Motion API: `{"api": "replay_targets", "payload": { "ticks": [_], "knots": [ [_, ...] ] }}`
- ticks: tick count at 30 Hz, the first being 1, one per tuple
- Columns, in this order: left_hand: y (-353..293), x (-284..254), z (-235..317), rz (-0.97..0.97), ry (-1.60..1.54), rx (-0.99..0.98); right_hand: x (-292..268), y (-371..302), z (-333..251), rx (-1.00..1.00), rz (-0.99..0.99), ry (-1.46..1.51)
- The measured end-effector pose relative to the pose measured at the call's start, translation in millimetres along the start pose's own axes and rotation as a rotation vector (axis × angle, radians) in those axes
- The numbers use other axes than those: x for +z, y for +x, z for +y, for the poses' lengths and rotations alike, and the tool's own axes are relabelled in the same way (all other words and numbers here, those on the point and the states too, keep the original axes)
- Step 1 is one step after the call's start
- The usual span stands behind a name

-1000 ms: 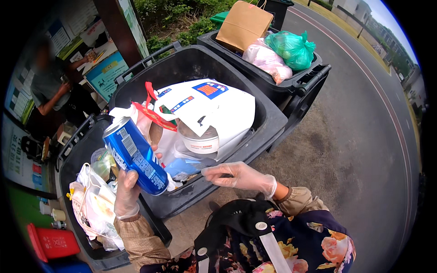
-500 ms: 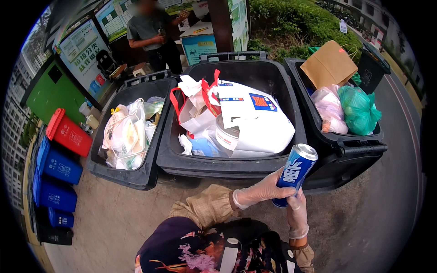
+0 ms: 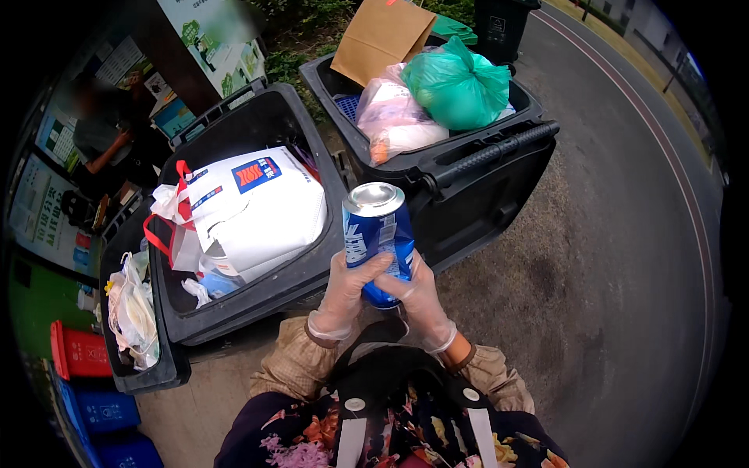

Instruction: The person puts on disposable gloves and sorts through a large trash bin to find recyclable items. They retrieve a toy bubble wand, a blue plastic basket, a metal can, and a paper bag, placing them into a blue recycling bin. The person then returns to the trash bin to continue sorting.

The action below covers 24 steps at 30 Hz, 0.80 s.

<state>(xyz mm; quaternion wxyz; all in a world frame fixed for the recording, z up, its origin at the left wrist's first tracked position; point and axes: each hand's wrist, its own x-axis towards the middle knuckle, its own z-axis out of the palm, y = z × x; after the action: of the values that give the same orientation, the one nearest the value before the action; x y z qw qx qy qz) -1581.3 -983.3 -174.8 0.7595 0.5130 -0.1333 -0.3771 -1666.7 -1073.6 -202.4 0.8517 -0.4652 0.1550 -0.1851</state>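
My left hand [image 3: 343,295] and my right hand [image 3: 424,303], both in thin clear gloves, close round a blue drink can [image 3: 379,234] in front of my chest. The can stands nearly upright, its silver end facing up. My thumbs press against its near side and the fingers wrap behind it, partly hidden. Just beyond the can is a black wheeled bin [image 3: 234,318] holding a large white bag [image 3: 265,210] with a tear in it and a bag with red handles [image 3: 181,242].
To the right, another black bin [image 3: 468,218] holds a green plastic bag [image 3: 460,86], a pinkish bag [image 3: 394,117] and a brown paper bag [image 3: 382,39]. A third bin [image 3: 160,374], with mixed rubbish, stands left. Beyond are red and blue bins [image 3: 82,351] and a person [image 3: 101,144].
My view has turned right, so the bins sit further left. The can has come closer to my body and stands straighter, with my hands now on both sides of it.
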Motion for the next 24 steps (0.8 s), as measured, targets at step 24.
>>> {"api": "replay_targets", "payload": {
  "ticks": [24],
  "knots": [
    [146.7,15.3,26.4,0.602,-0.046,0.28,-175.0,332.8,-203.5,-0.82,-0.004,-1.919]
  ]
}}
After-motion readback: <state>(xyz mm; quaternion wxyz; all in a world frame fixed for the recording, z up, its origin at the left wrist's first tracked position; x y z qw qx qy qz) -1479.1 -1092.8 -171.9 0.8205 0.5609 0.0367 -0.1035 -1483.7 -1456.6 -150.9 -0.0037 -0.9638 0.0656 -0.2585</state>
